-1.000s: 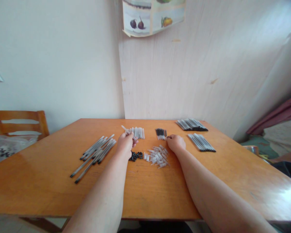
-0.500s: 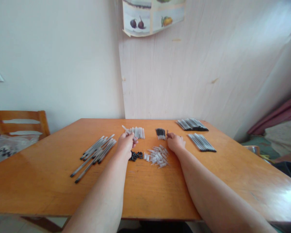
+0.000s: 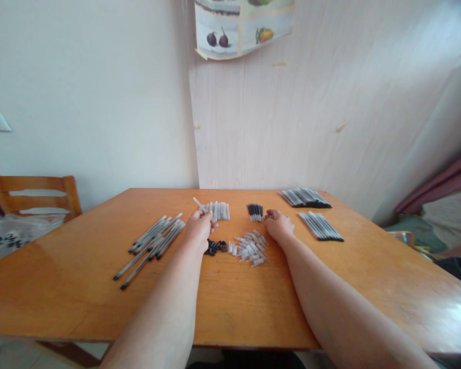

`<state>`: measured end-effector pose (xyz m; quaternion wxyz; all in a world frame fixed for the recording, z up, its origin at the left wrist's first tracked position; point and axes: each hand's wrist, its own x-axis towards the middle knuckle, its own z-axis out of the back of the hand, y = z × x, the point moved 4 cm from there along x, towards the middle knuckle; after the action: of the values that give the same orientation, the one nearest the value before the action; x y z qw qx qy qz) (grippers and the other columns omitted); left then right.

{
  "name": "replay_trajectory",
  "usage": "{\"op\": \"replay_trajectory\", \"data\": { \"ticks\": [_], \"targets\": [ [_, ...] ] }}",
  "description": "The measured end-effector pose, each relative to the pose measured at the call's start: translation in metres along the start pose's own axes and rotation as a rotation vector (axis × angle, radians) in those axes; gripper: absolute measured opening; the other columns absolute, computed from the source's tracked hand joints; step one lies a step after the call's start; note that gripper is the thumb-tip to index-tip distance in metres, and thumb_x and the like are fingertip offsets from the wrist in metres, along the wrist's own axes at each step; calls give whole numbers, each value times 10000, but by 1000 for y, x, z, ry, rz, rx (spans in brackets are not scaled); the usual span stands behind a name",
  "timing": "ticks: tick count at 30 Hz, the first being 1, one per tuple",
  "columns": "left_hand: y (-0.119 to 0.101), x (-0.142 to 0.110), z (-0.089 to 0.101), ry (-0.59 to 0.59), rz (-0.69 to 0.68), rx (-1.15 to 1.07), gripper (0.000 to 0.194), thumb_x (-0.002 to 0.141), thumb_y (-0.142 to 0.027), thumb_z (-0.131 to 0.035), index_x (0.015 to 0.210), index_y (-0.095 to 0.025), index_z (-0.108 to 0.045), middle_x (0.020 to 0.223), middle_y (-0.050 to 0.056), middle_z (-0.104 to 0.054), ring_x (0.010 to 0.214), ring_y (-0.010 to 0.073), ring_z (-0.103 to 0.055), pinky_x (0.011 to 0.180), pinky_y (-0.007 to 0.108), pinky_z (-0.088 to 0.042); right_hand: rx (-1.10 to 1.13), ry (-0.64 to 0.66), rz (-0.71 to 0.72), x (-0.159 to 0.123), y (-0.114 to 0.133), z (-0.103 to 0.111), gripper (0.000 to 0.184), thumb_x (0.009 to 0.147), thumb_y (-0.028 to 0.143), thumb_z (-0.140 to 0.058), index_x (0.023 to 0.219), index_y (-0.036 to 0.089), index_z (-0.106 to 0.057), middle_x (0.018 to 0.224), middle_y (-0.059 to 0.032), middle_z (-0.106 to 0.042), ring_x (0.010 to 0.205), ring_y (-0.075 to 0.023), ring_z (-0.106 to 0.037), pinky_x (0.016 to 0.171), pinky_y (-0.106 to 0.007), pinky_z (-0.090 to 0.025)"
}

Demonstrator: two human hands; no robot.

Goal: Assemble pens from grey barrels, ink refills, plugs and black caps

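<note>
My left hand (image 3: 198, 229) is closed around a clear pen barrel (image 3: 198, 204) that sticks out up and to the left. It hovers just in front of a row of clear barrels (image 3: 218, 209). My right hand (image 3: 278, 226) is curled beside a small row of black-tipped parts (image 3: 255, 211), with its fingertips pinched by that row; what they hold is too small to make out. Between my hands lie a heap of small black caps (image 3: 215, 247) and a heap of small clear tips (image 3: 249, 247) on the orange wooden table (image 3: 230, 297).
A bundle of assembled grey pens (image 3: 153, 243) lies at the left. Two rows of dark pens (image 3: 320, 225) (image 3: 305, 198) lie at the right. A wooden chair (image 3: 30, 192) with a plastic bag (image 3: 13, 233) stands at the left, the wall right behind the table.
My right hand has shifted slightly up toward the black-tipped row. The view has drifted a little. My left hand keeps hold of the barrel.
</note>
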<state>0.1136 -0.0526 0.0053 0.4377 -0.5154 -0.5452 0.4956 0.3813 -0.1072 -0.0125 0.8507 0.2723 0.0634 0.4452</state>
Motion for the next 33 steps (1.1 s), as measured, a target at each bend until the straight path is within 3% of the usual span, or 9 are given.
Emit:
{"op": "replay_trajectory", "data": {
  "ticks": [10, 13, 16, 23, 33],
  "targets": [
    [-10, 1, 14, -67, -149, 218, 158, 708, -146, -589, 852, -138, -655, 601, -7, -559, 478, 90, -504, 466, 199, -396, 75, -27, -74, -1, -2, 2, 426, 832, 323, -468, 1225, 263, -623, 1128, -99, -668, 1125, -300, -558, 919, -450, -429],
    [-12, 3, 15, -74, -130, 286, 202, 716, -114, -579, 912, -125, -627, 613, -5, -561, 477, 92, -498, 475, 204, -387, 101, -21, -70, -1, -2, 2, 427, 832, 338, -471, 1225, 261, -619, 1122, -101, -672, 1119, -309, -562, 907, -454, -435],
    [-13, 8, 19, -137, -113, 432, 231, 714, -133, -595, 945, -121, -607, 645, 13, -592, 514, 113, -533, 495, 215, -386, 118, -21, -71, -1, -2, 2, 428, 831, 343, -479, 1221, 243, -621, 1116, -114, -670, 1121, -313, -559, 909, -457, -434],
    [-25, 26, 25, -192, -216, 861, 106, 682, -191, -618, 778, -158, -650, 645, 22, -617, 616, 153, -572, 511, 234, -342, 213, -88, -119, 0, -7, 3, 400, 853, 327, -445, 1191, 231, -635, 1102, -103, -676, 1105, -292, -564, 914, -430, -442],
    [-34, 55, 33, -125, -195, 1100, 113, 716, -232, -617, 744, -148, -687, 661, 50, -646, 613, 161, -581, 506, 248, -318, 230, -107, -123, 0, -7, 2, 404, 863, 326, -444, 1202, 218, -636, 1082, -113, -681, 1091, -290, -570, 911, -423, -449]
  ]
}}
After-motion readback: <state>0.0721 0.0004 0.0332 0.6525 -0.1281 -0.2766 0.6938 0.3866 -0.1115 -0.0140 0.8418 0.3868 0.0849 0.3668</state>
